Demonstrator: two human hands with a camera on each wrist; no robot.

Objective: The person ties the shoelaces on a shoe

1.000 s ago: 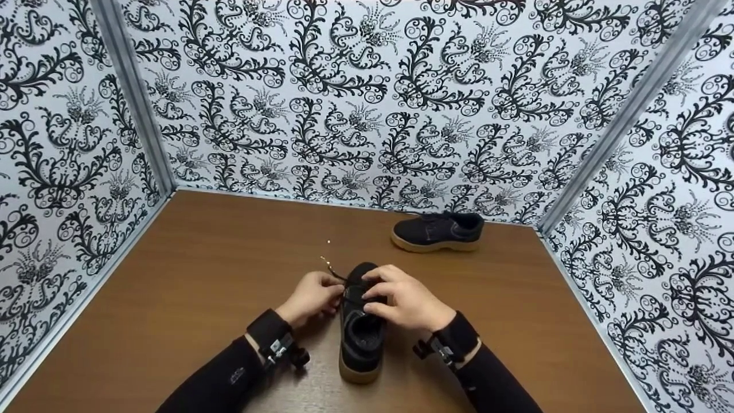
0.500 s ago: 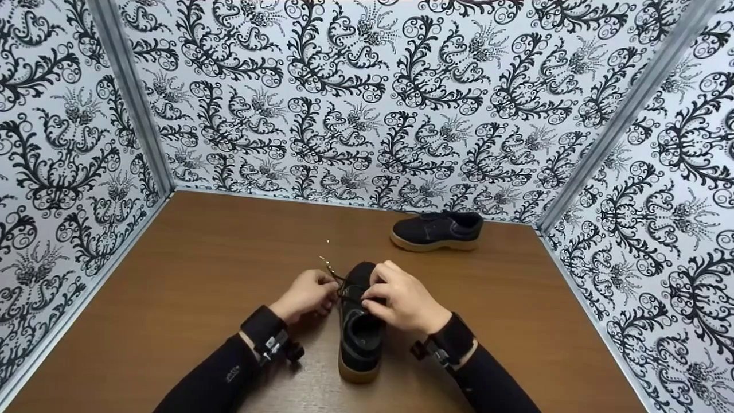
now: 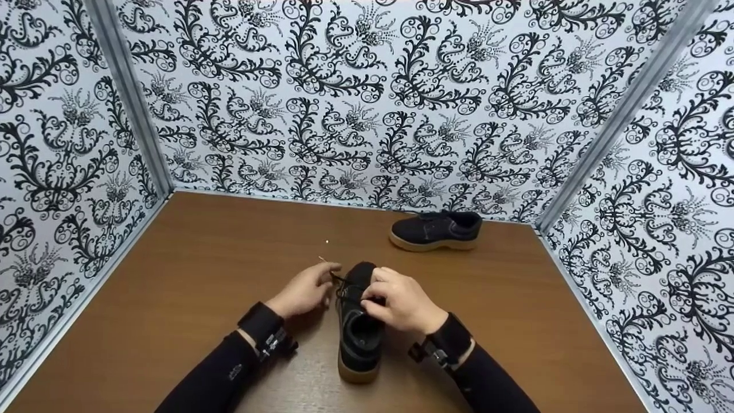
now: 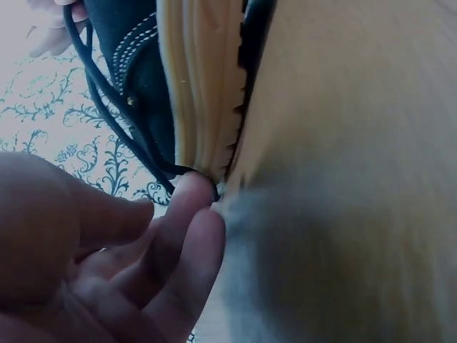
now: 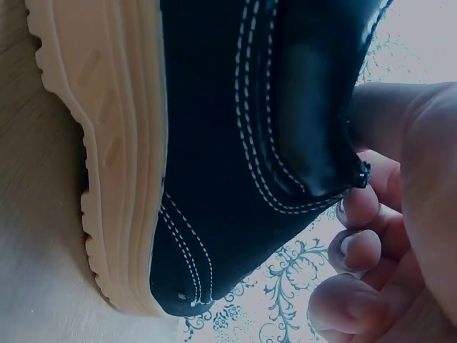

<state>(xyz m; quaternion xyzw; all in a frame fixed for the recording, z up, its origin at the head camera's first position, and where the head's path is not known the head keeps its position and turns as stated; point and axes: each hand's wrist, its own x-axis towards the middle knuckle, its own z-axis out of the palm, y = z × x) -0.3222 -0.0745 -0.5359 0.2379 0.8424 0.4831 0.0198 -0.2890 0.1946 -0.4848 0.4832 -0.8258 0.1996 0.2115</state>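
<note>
A black shoe (image 3: 360, 344) with white stitching and a tan sole stands on the table, its toe pointing away from me. My left hand (image 3: 304, 289) is at the shoe's left side. In the left wrist view its fingertips (image 4: 194, 191) touch the black shoelace (image 4: 114, 93) beside the tan sole (image 4: 203, 86), the thumb apart from them. Over the lacing, my right hand (image 3: 404, 301) pinches the lace with bent fingers. In the right wrist view, its thumb and fingers (image 5: 357, 250) lie by the top eyelet corner; the lace in its grasp is mostly hidden.
A second black shoe (image 3: 436, 230) with a tan sole lies at the back right, by the wall. Patterned panels (image 3: 344, 103) enclose the brown table (image 3: 241, 241) at the back and sides. A tiny pale speck (image 3: 327, 241) lies beyond the near shoe.
My left hand has drawn slightly left from the lacing, and its index finger now reaches forward over the loose lace. The right hand's fingers have bent closer together over the lacing.
</note>
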